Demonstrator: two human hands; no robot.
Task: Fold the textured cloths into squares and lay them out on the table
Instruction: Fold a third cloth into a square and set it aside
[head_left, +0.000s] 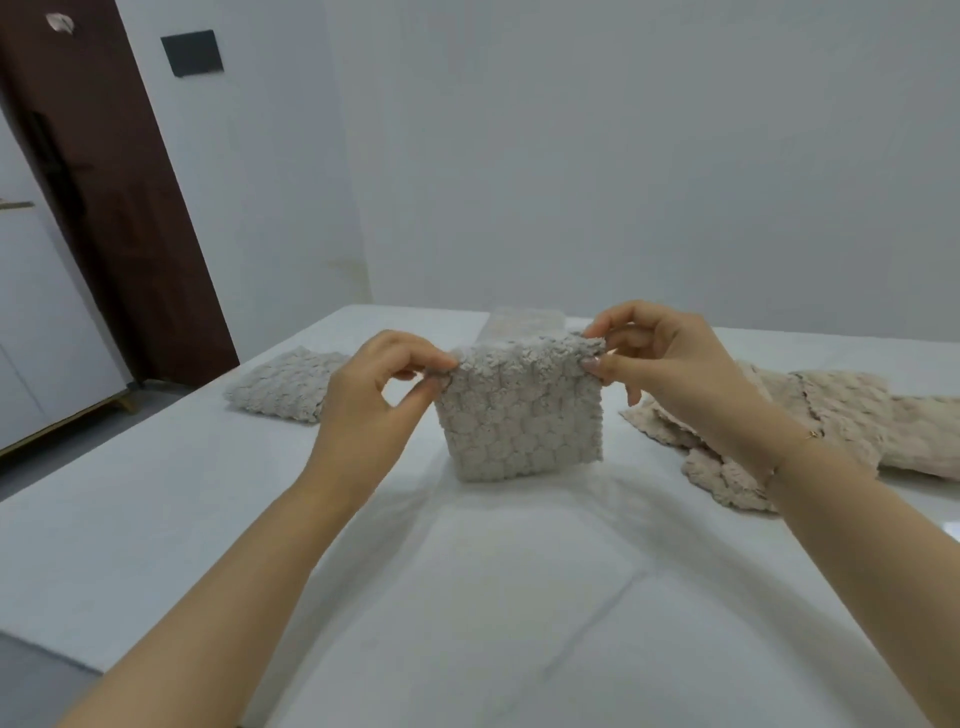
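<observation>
Head view. A folded grey cloth (519, 410), nearly square, hangs upright over the middle of the table (156, 519). Its flat face is turned toward the camera, and its top edge runs left to right, tilted slightly with the right corner higher. The folded bottom edge sits at or just above the white table cover; contact cannot be told. No long axis stands out, since height and width look about equal.

The left hand (374, 405) pinches the cloth's top left corner between thumb and forefinger, the other fingers curled loosely behind. The right hand (670, 358) pinches the top right corner in the same way, the thumb in front of the cloth; a thin bracelet (810, 434) circles that wrist.

A second folded cloth (280, 387), grey and square, lies flat on the table to the far left, apart from the held one. Directly behind the held cloth, a pale folded piece (524, 322) lies near the table's far edge. To the right, a heap of unfolded beige cloths (831, 415) spreads across the table, partly behind the right forearm.

A dark door (119, 208) and a white wall (623, 156) stand beyond.
</observation>
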